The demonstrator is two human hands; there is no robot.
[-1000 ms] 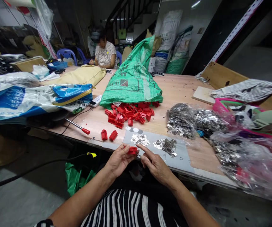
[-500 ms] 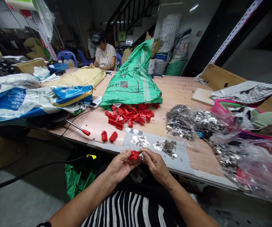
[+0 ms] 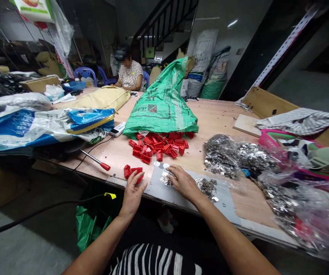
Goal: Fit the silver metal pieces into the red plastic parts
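My left hand [image 3: 132,194] is at the table's front edge, its fingers curled around a red plastic piece [image 3: 139,178] that is partly hidden by them. Right beside it, two similar red pieces [image 3: 127,171] stand on the table. My right hand [image 3: 185,184] reaches over the grey mat [image 3: 160,193], fingers apart and fingertips touching a small pile of shiny flat metal pieces [image 3: 165,178]. Under and behind that hand's wrist lies a second, darker pile of metal pieces [image 3: 208,187]. Whether a metal piece is between the right fingertips is hidden.
A green woven sack [image 3: 161,110] spills a heap of red pieces [image 3: 158,146] onto the table. Clear bags of metal parts [image 3: 221,154] lie to the right. A red-handled lever [image 3: 105,166] juts out at the left. Across the table sits another person [image 3: 130,74].
My hands have separated. The left carried its red piece left to the two on the table; the right moved forward to the shiny metal pile. The view shifted slightly.
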